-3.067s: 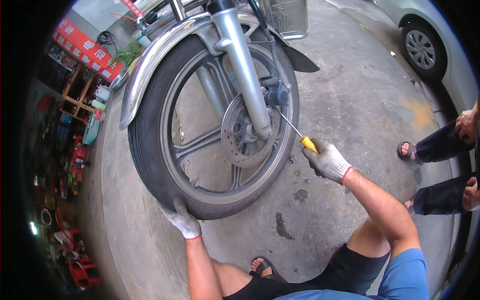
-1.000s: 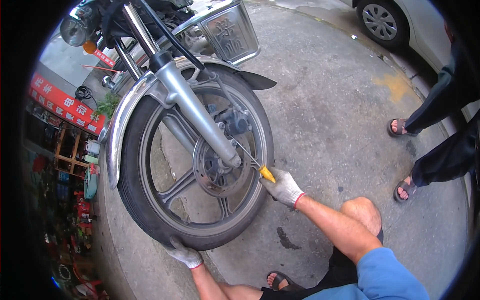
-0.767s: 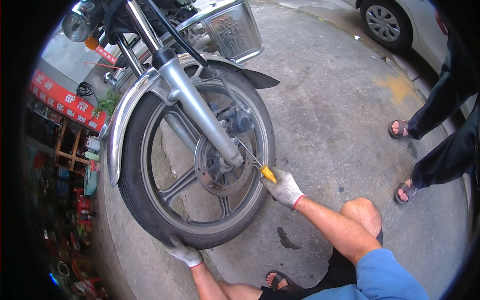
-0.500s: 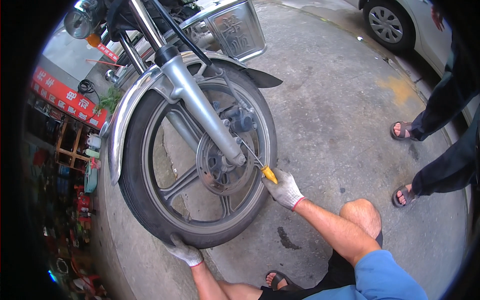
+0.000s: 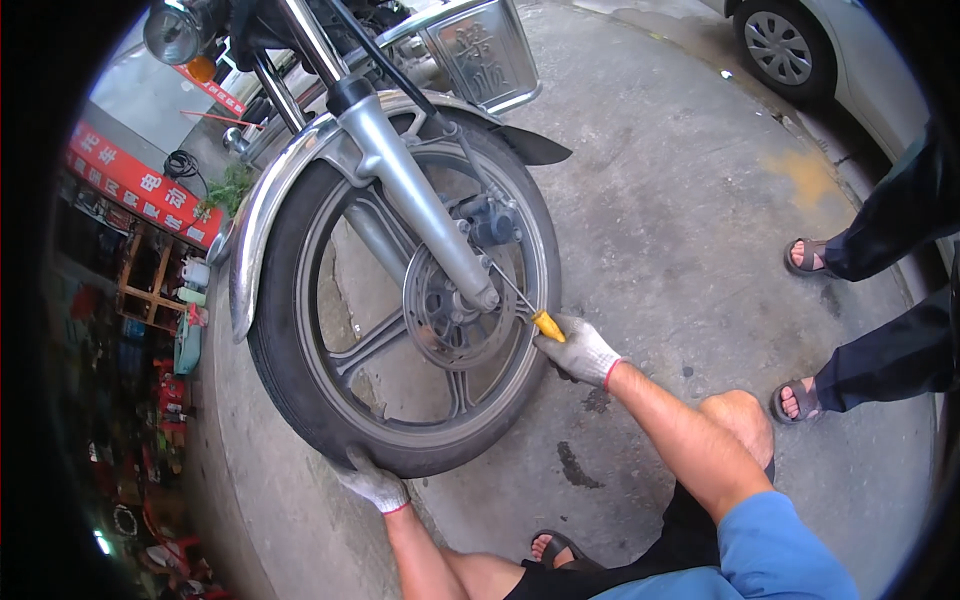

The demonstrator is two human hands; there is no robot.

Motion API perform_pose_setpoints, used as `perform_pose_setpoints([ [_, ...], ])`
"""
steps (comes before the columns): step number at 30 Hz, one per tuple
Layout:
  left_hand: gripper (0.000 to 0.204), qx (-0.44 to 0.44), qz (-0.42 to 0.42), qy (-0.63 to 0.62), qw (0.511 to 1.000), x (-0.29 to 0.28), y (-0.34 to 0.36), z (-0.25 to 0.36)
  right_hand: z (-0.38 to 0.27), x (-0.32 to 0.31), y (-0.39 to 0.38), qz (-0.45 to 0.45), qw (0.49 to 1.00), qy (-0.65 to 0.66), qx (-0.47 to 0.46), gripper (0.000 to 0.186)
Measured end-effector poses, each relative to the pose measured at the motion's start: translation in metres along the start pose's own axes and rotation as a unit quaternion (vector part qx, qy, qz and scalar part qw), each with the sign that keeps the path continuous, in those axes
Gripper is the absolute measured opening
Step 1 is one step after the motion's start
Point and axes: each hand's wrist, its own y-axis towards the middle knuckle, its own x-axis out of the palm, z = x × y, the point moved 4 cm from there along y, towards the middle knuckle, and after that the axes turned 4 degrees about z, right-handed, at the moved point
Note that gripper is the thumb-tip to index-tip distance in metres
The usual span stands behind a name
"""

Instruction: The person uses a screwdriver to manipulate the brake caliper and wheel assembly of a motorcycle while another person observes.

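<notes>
A motorcycle front wheel (image 5: 400,300) with a black tyre, silver spokes and a brake disc fills the middle. My right hand (image 5: 580,350), in a grey work glove, grips a yellow-handled screwdriver (image 5: 530,310) whose thin shaft reaches up to the black brake caliper (image 5: 490,222) beside the silver fork leg (image 5: 420,205). My left hand (image 5: 372,482), also gloved, presses against the bottom of the tyre. My bare knee and sandalled foot show below.
A chrome mudguard (image 5: 262,215) arches over the wheel. Another person's sandalled feet (image 5: 800,400) and dark trousers stand at the right. A white car's wheel (image 5: 778,45) is at the top right. Shop shelves and red signs (image 5: 130,185) line the left, on stained concrete.
My view has shifted, so the wheel sits a little further right and lower in the picture. My hands stay on the tyre and the screwdriver at the caliper.
</notes>
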Motion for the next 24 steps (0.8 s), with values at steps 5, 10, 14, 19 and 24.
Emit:
perform_pose_setpoints([
  [5, 0.055, 0.006, -0.004, -0.002, 1.0, -0.003, 0.004, 0.001, -0.015, -0.032, -0.001, -0.121, 0.985, 0.017, 0.119, 0.032],
  [10, 0.056, 0.001, 0.003, 0.021, 1.0, -0.002, 0.003, -0.003, -0.004, -0.028, 0.001, -0.099, 0.989, 0.026, 0.11, 0.035],
  [14, 0.055, 0.002, -0.006, 0.003, 1.0, 0.0, 0.0, 0.0, 0.005, -0.019, 0.003, -0.01, 0.999, -0.038, 0.018, 0.039],
  [19, 0.054, 0.011, 0.01, -0.005, 1.0, 0.003, -0.001, 0.006, 0.011, -0.015, 0.007, -0.033, 0.999, -0.008, 0.018, 0.039],
  [24, 0.06, -0.015, -0.018, -0.02, 1.0, -0.001, -0.002, -0.002, 0.005, -0.02, 0.007, -0.057, 0.998, 0.007, 0.028, 0.038],
])
